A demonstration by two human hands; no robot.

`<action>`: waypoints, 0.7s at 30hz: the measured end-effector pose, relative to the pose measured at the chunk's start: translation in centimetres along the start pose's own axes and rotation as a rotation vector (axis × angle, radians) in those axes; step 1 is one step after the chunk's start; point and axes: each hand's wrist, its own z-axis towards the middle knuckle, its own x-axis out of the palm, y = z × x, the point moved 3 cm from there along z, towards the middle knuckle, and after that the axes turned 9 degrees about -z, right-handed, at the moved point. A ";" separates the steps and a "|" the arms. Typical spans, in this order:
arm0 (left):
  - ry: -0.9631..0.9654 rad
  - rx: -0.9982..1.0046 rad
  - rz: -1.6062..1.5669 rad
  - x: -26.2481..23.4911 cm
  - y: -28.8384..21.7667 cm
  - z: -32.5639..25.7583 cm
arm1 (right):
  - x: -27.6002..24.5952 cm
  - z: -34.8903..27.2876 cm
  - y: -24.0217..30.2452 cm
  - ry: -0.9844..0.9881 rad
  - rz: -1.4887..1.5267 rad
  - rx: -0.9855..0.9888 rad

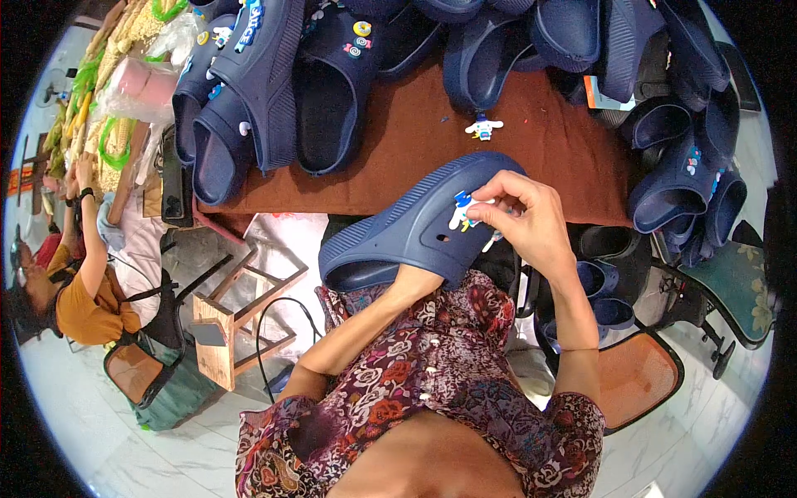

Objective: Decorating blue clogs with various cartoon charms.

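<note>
A navy foam clog [386, 220] is held up in front of me, its sole side tilted to the far left and its toe to the right. My left hand [419, 280] reaches inside the clog's opening and holds it; the fingers are hidden in the shoe. With thumb and forefinger, my right hand [531, 212] pinches a small white and blue figure charm [460, 216] against the clog's upper. An uncovered hole [443, 237] shows beside the charm. On the table's brown cloth, beyond the clog, lies a white long-eared charm [483, 127].
Several navy clogs [332, 108] crowd the far side of the brown-covered table [564, 158], more at its right [664, 199]. A wooden stool [217, 332] and an orange-seated chair [639, 373] stand below. Another person [95, 290] works at the left, near bagged goods.
</note>
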 end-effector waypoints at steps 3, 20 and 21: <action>0.006 0.028 -0.072 0.0 0.0 0.1 | -0.5 0.0 1.1 -0.061 -0.171 -0.137; 0.123 -0.188 -0.272 -2.7 1.9 -1.7 | -0.9 1.7 -2.2 0.013 -0.059 -0.062; 0.124 -0.188 -0.272 -2.8 1.8 -1.7 | -0.9 1.7 -2.4 0.023 -0.056 -0.063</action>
